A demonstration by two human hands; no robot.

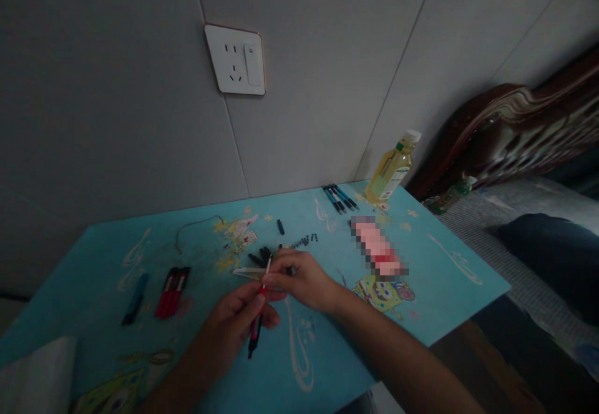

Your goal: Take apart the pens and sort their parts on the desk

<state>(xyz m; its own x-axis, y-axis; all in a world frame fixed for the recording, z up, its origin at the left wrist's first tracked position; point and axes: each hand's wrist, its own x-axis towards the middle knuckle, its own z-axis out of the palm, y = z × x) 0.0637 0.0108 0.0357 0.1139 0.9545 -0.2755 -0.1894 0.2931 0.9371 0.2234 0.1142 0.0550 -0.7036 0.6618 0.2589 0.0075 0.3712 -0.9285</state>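
Observation:
My left hand point(241, 314) is closed around the barrel of a red and black pen point(256, 330), its black end angled down toward me. At the pen's upper end, the fingers of my right hand point(294, 276) pinch a thin whitish rod, likely a refill point(268, 264), lined up with the barrel. Just behind my hands lie some pale thin sticks point(246, 271) and several black pen parts point(262, 256), partly hidden by my right hand. Small dark pieces point(306, 240) are scattered beyond it, near a single dark cap-like part point(280, 226).
Red pens with black ends point(172, 293) and a blue pen point(135, 298) lie on the left of the blue table point(337, 351). Several blue pens point(339, 198), a bottle of yellow liquid point(392, 167) and a blurred pink object point(377, 245) are at the right. A wall socket point(235, 60) is above.

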